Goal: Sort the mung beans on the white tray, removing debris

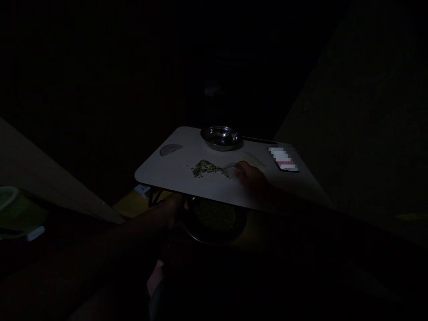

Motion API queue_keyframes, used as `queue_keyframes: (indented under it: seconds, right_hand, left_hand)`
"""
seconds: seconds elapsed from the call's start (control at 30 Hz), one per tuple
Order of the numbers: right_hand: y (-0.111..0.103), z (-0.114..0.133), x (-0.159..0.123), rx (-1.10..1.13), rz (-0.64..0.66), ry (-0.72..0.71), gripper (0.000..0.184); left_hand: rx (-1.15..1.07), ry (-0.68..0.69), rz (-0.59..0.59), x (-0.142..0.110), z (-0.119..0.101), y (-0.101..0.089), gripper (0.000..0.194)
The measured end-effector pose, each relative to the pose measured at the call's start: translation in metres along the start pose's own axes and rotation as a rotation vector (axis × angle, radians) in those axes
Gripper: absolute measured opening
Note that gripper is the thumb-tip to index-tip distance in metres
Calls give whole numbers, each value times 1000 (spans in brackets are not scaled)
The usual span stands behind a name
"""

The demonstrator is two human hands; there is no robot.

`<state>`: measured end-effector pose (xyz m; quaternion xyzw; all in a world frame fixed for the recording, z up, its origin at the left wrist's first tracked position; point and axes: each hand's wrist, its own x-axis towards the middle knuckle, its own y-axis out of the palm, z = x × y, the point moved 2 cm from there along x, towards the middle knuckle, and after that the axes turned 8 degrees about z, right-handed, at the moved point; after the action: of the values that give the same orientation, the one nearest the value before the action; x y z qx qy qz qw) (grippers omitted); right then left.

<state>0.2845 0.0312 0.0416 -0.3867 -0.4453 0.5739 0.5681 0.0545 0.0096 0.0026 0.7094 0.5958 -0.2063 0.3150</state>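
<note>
Near the middle of the white table (167, 171) lies a small spread of greenish grains or beans (205, 168). My right hand (250, 176) is at their right end, fingers closed round a clear, thin, curved piece whose kind I cannot make out. Below the table's front edge, my left hand (175, 209) grips the rim of a large metal bowl (214, 240), its fingers partly in shadow. That bowl holds many similar green grains (216, 216), and the tabletop hides its far side. A shiny steel bowl (220, 138) stands at the table's back edge.
A half-round grey shape (170, 150) is on the table's left side. A phone-like object with a blurred bright screen (284, 159) lies at the right. Under the table's left corner is a small white item (142, 191). A green container (20, 211) stands far left. The surroundings are very dark.
</note>
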Motion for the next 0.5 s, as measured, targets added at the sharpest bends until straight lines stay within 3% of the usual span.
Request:
queue_keyframes:
  seconds: [0.17, 0.5]
  right_hand:
    - [-2, 5, -4, 13, -6, -35, 32]
    - [22, 38, 17, -101, 46, -135, 31]
  left_hand:
    - [69, 54, 7, 1, -1, 0, 18]
    - [29, 6, 25, 4, 1, -6, 15]
